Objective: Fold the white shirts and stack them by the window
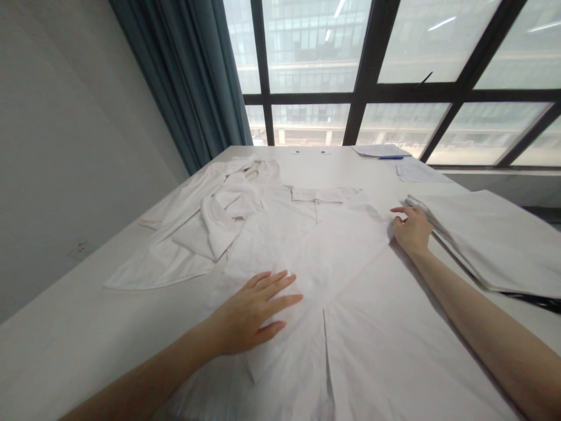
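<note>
- A white shirt (307,245) lies flat, front side up, in the middle of a white counter (65,327). Its collar (316,194) points away from the person, toward the window (307,47).
- The left hand (252,313) rests palm down on the shirt's lower left part. The fingers are spread and straight and point to the right across the cloth, holding nothing. The bare forearm comes in from the lower left corner.
- The right hand (411,228) sits at the shirt's right edge, near the shoulder. Its fingers are curled on the fabric and the thumb is stretched out toward the far side. Whether the hand pinches the cloth cannot be told.
- The right arm reaches out nearly straight from the lower right corner, lying low over the counter.
- A stack of folded white cloth (491,240) lies just beside the right hand, on its outer side.
- A crumpled white garment (201,228) lies at the shirt's left, touching it.
- Papers (381,150) and a blue pen (391,157) lie at the counter's far end, below the window. A teal curtain (193,76) hangs at the left.
</note>
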`<state>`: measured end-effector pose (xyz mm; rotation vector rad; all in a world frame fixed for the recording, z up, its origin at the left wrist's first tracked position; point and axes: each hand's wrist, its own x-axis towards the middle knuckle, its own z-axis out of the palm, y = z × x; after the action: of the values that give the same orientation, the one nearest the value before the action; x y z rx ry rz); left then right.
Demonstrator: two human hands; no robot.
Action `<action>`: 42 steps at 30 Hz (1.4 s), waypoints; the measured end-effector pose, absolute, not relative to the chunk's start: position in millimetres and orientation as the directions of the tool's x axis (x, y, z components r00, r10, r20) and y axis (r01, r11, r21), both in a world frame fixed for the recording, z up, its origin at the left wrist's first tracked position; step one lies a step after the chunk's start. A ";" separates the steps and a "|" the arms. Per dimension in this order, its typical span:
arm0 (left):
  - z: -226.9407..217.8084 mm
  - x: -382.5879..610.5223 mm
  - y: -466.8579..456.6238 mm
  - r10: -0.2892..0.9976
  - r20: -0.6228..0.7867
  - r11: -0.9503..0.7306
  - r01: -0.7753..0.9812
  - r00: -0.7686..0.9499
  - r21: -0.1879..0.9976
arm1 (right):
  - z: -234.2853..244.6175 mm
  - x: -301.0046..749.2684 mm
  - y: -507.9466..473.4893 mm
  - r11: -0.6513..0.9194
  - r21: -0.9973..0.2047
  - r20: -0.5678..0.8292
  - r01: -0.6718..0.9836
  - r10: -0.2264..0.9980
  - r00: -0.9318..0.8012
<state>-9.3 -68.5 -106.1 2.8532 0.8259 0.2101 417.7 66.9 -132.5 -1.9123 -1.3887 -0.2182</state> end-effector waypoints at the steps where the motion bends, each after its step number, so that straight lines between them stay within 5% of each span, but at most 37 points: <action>1: -106.0 -9.3 -68.7 0.539 0.089 -0.834 0.516 0.838 0.194 | -130.0 414.2 65.4 -0.098 -0.424 0.568 0.901 0.746 0.348; 5: -104.6 -8.9 -69.1 0.529 0.107 -0.841 0.503 0.842 0.198 | -122.7 393.3 59.6 0.260 -0.222 0.585 0.940 0.807 -0.085; 9: -102.8 -8.9 -69.1 0.519 0.110 -0.847 0.493 0.848 0.201 | -128.7 376.8 59.6 0.503 -0.182 0.292 0.845 0.848 -0.442; 12: -102.2 -8.8 -69.0 0.517 0.096 -0.847 0.493 0.850 0.198 | -137.2 377.8 64.2 0.448 -0.179 0.194 0.876 0.889 -0.415; 30: -100.9 -9.0 -69.4 0.523 0.116 -0.847 0.501 0.844 0.178 | -134.2 340.4 92.9 0.313 -0.078 0.174 0.947 0.939 -0.296; 42: -95.7 -7.9 -68.8 0.531 0.051 -0.837 0.514 0.846 0.187 | -138.7 376.4 149.5 0.053 -0.062 0.113 0.997 0.993 -0.046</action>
<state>-7.9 -68.8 -95.7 2.8573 0.8147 0.1504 376.4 149.5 -138.7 -2.0789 -2.1851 -0.0492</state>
